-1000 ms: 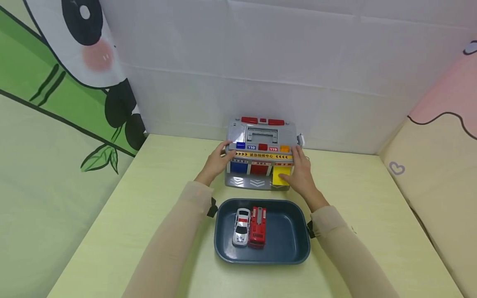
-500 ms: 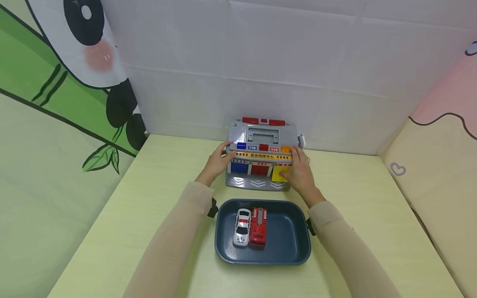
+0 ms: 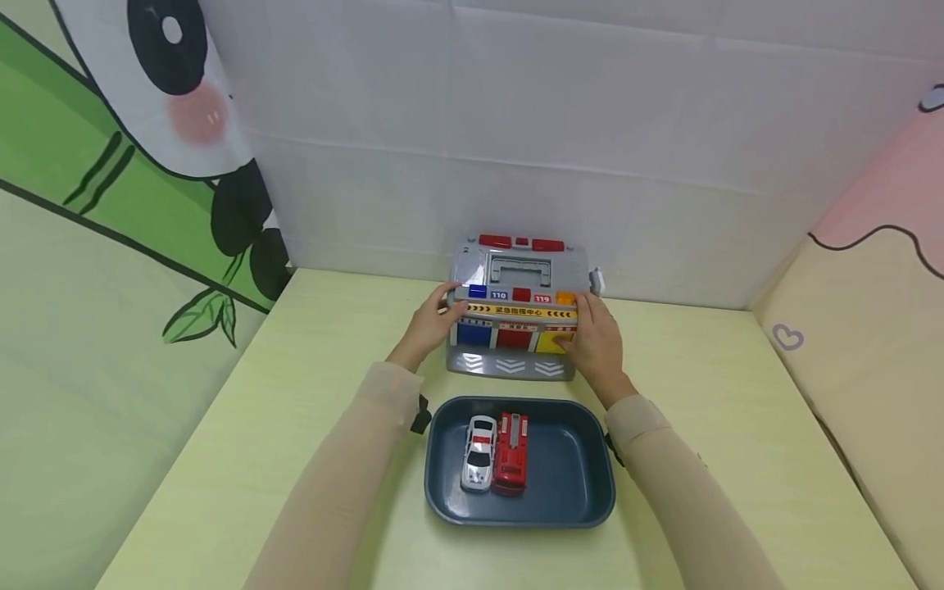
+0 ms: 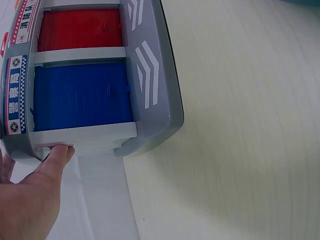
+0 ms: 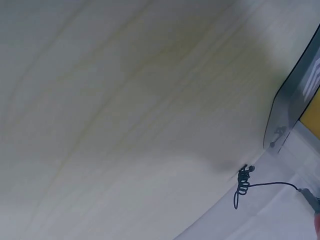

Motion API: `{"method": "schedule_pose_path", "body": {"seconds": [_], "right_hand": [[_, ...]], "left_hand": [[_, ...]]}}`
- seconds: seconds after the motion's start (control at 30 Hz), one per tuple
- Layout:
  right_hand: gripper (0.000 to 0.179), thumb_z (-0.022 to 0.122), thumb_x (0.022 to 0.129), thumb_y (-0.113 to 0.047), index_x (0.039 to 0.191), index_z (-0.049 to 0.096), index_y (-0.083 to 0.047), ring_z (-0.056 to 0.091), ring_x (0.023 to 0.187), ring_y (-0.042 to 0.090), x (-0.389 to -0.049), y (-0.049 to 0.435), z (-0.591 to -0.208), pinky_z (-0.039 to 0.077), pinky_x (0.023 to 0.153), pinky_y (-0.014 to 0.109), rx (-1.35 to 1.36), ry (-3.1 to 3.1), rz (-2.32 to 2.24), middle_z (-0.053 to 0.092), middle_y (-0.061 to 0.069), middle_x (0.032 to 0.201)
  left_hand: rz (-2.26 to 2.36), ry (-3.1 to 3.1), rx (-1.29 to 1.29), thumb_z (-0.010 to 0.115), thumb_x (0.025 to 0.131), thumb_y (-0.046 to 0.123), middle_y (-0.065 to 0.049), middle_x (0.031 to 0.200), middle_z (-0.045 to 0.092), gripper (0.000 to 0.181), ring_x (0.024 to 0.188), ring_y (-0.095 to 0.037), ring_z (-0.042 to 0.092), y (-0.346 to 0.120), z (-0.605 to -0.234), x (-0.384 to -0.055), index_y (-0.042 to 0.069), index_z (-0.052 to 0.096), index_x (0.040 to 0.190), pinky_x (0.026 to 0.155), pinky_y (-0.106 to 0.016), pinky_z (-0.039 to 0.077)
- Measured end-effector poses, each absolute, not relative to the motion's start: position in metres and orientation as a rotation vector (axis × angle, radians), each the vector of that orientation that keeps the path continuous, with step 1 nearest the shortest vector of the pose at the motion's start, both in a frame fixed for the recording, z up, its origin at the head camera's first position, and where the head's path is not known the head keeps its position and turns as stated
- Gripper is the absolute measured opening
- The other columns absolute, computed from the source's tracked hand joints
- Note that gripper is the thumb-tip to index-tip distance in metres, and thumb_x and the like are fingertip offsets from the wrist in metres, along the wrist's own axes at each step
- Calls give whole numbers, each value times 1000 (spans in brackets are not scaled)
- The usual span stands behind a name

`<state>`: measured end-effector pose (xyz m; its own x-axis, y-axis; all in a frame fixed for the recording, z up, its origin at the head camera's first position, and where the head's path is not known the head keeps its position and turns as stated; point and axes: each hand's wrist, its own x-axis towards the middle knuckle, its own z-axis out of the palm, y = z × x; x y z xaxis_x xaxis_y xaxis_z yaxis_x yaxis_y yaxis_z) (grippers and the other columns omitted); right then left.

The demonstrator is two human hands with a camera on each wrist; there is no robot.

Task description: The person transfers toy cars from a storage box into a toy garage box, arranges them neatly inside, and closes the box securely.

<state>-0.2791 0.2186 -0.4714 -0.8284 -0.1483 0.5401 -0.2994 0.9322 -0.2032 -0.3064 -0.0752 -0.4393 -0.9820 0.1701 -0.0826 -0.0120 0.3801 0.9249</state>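
A grey toy emergency-station garage (image 3: 509, 366) stands against the back wall, with a blue door (image 4: 82, 95), a red door (image 4: 80, 30) and a yellow door (image 3: 548, 342) along its front. My left hand (image 3: 428, 326) holds its left side, the thumb at the front edge and the fingers near the top corner. At the right end my right hand (image 3: 599, 342) lays its fingers over the roof edge while the thumb presses the yellow door. All three doors sit in their frames. The right wrist view catches only a sliver of that hand at its edge.
In front of the garage lies a dark blue tray (image 3: 568, 518) holding a white toy police car (image 3: 478, 455) and a red toy fire truck (image 3: 510, 455) side by side. A coiled dark cord (image 5: 243, 181) runs beside the garage's right end, near the back wall (image 3: 553, 123).
The yellow door, tilted outward before, has swung back into its frame under my right thumb. My right hand shifted slightly inward with it; the left hand stayed in place.
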Motion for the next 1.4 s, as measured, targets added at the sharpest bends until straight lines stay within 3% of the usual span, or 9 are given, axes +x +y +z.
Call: {"method": "schedule_pose_path", "body": {"seconds": [0.73,1.4], "right_hand": [[91,90,70,-17,140,36,2,41,124,35,-280,213,-473,36,106,44,280,-2580,376,41,20,139],[92,89,73,-20,141,33,3,31,131,39,-266,211,-459,26,108,53,265,-2690,561,34,22,143]], "left_hand": [[1654,2462,120,51,99,48,-18,152,34,58,134,-38,37,-79,-437,-304,30,34,151,103,-55,36],[1649,2454,126,51,99,49,-17,152,35,58,134,-38,38,-78,-440,-302,30,33,151,104,-55,36]]}}
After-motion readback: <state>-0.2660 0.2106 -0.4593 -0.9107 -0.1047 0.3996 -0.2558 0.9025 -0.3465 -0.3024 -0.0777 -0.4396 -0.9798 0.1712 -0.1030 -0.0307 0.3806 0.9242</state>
